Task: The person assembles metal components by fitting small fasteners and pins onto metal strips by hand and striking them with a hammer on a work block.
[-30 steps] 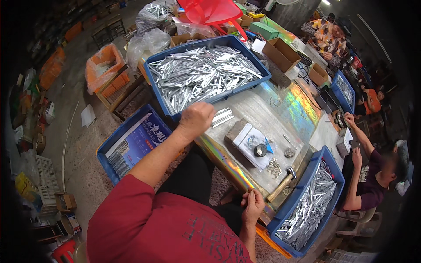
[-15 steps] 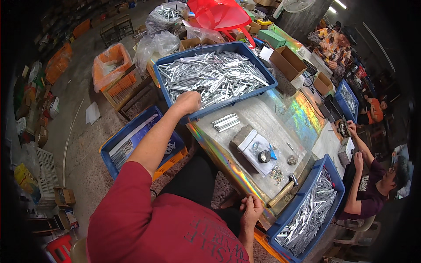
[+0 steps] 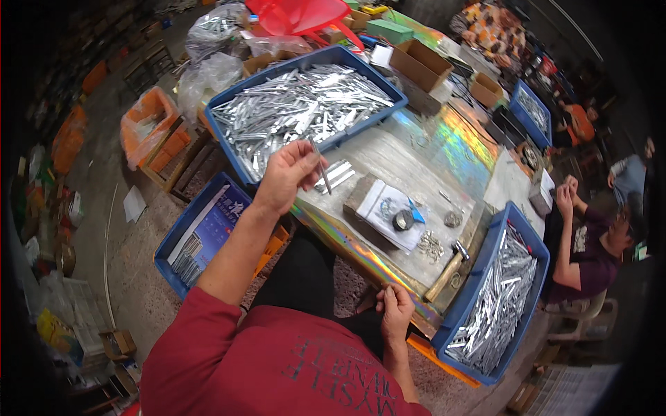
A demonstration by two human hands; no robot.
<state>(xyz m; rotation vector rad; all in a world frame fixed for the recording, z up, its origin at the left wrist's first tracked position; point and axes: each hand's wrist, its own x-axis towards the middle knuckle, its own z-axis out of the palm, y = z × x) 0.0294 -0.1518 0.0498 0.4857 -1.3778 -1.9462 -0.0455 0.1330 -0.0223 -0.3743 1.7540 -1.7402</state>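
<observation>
Orange basket: lined with clear plastic [image 3: 130,139], well left of the left fingers and a little beyond them.
Lower blue tray: to the left of and below those fingers [image 3: 166,272], with a printed blue sheet and metal pieces in it; the forearm passes close by its right side.
Big blue tray: just beyond the left fingers [image 3: 364,127], heaped with shiny strips [image 3: 305,97] lying every which way.
Left hand: raised by the tray's near rim [image 3: 290,177], its fingers pinching one slim metal strip [image 3: 321,168], which slants down to the right past the fingertips.
Loose strips: a few [image 3: 340,172] lying on the table [image 3: 388,156], just right of the left fingers, partly behind the held strip.
Grey block: between the two hands' fingers [image 3: 359,194], topped with white paper, a round dark tin [image 3: 402,220] and a blue piece [image 3: 416,212].
Right hand: low at the table's near edge [image 3: 395,312], fingers curled in with the thumb against them; I can't tell whether they hold anything.
Small metal bits: a scatter [image 3: 431,246] beyond the right fingers.
Hammer: right of the right fingers [image 3: 445,277], near the bits.
Right-hand blue tray: farther right of those fingers [image 3: 484,260], full of strips.
Co-worker: seated well to their right [image 3: 590,253], both hands raised.
</observation>
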